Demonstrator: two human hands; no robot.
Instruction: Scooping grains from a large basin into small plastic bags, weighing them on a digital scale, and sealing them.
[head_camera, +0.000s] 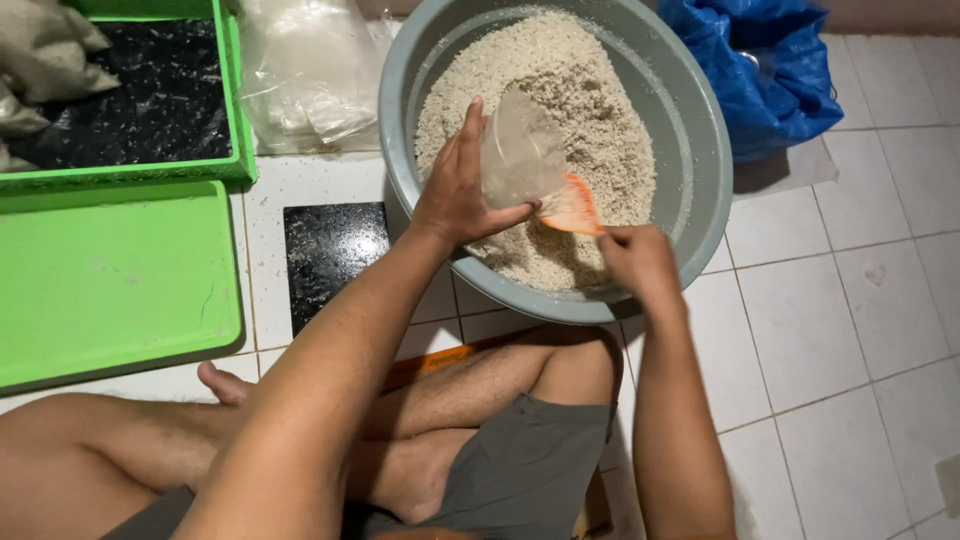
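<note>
**Mia:** What is going on here?

**Sam:** A person sits on the tiled floor (870, 330) with a big grey tub (700, 190) in front of the legs. The tub is full of rice (590, 90).

**Mia:** What do the hands do?

**Sam:** The left hand (455, 195) is wrapped around a small clear bag (520, 155) and holds it over the rice, mouth tipped toward the other hand. The right hand (640, 260) pinches the handle of a small orange scoop (572, 208). The scoop's tip is right at the bag's mouth.

**Mia:** So which step is it?

**Sam:** I think it is the filling step. Rice goes from the scoop into the bag. I cannot tell how much is inside.

**Mia:** What does the next move need?

**Sam:** I would say a steady bag, kept open, and a slow tilt of the scoop so no rice falls out.

**Mia:** What else is near?

**Sam:** Two green trays (120, 280) on the left, a pile of clear bags (310, 70) and a blue bag (770, 70).
</note>
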